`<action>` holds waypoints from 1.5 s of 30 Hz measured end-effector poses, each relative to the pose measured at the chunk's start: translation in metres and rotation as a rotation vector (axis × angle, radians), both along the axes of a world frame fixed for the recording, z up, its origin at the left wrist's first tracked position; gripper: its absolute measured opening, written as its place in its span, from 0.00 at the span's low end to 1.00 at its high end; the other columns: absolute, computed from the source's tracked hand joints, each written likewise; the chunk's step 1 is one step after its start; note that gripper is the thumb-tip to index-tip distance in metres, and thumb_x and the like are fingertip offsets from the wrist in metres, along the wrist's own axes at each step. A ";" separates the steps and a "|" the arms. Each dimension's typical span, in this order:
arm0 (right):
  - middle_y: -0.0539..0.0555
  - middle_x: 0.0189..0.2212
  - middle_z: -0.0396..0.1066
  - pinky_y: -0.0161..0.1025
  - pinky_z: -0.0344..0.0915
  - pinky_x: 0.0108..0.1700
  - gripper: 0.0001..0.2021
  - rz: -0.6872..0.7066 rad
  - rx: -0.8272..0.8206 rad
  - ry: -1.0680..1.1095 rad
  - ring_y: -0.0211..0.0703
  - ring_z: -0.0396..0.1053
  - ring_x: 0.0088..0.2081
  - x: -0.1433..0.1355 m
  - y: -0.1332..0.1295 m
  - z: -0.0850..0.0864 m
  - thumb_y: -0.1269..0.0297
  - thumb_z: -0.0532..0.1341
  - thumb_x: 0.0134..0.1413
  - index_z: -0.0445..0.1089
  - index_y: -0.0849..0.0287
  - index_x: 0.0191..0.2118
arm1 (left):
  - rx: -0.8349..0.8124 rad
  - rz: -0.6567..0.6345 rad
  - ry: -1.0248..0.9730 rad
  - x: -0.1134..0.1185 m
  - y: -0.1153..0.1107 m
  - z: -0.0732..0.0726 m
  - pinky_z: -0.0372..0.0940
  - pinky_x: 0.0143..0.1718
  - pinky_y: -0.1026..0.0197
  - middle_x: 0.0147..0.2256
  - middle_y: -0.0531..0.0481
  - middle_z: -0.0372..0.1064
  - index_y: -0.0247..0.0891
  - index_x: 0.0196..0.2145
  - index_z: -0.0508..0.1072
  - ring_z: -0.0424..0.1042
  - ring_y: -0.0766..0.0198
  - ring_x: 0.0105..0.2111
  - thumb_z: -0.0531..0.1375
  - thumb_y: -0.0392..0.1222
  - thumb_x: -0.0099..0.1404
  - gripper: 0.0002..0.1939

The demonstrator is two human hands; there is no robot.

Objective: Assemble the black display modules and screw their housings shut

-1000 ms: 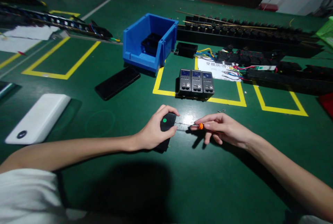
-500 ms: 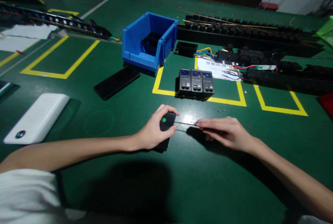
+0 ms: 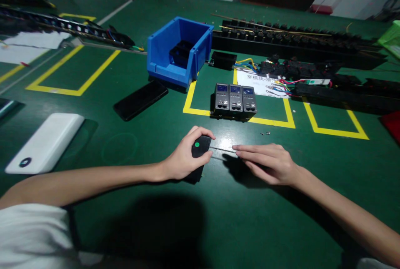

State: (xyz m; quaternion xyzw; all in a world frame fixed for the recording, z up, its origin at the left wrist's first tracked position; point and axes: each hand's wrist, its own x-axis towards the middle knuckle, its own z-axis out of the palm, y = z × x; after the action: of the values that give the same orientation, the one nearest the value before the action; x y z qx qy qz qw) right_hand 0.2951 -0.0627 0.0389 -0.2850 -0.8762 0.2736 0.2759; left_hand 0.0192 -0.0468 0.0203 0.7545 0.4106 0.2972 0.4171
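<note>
My left hand [image 3: 184,156] grips a black box-shaped module [image 3: 203,142] with a green dot sticker, held on the green table. In my right hand [image 3: 270,162] is a screwdriver [image 3: 222,149]; its thin shaft reaches left to the module's right side, and my fingers cover its handle. Whether the tip sits on a screw is too small to tell. A few tiny screws [image 3: 267,133] lie on the table beyond my right hand. Three dark modules [image 3: 235,97] with small screens and sockets stand side by side farther back.
A blue bin [image 3: 168,71] holding black parts stands behind my left hand. Near it lies a black phone [image 3: 140,99]; a white power bank [image 3: 45,143] is at left. Black rails with wiring [image 3: 328,94] run across the back right. Yellow tape [image 3: 271,121] marks the table.
The fingers of my right hand have rolled and stretched along the screwdriver, hiding the red bit of handle seen before. My left hand and the module have stayed in place.
</note>
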 end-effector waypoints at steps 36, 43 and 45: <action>0.65 0.37 0.78 0.39 0.72 0.30 0.17 0.046 0.774 -0.328 0.44 0.75 0.31 0.003 0.003 -0.012 0.78 0.57 0.59 0.66 0.73 0.54 | -0.008 -0.009 -0.013 0.000 0.000 -0.001 0.59 0.49 0.58 0.43 0.49 0.62 0.39 0.46 0.65 0.65 0.61 0.44 0.59 0.37 0.62 0.14; 0.60 0.38 0.79 0.37 0.74 0.37 0.11 -0.106 0.149 -0.081 0.44 0.77 0.38 -0.008 0.004 -0.007 0.68 0.62 0.59 0.73 0.64 0.47 | -0.009 -0.013 -0.016 0.000 0.000 -0.001 0.59 0.48 0.59 0.43 0.49 0.62 0.39 0.47 0.66 0.65 0.61 0.44 0.59 0.37 0.62 0.14; 0.57 0.37 0.79 0.33 0.72 0.31 0.10 -0.238 -0.267 0.008 0.41 0.78 0.34 -0.012 0.004 0.000 0.63 0.59 0.62 0.75 0.62 0.44 | -0.009 -0.015 -0.015 0.000 0.000 -0.001 0.59 0.48 0.59 0.43 0.49 0.62 0.39 0.47 0.66 0.65 0.61 0.44 0.60 0.37 0.62 0.14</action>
State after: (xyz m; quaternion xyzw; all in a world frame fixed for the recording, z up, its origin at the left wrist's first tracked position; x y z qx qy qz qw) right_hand 0.2827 -0.0585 0.0389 -0.4199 -0.7911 0.3540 0.2694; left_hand 0.0194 -0.0471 0.0193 0.7533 0.4033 0.2979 0.4256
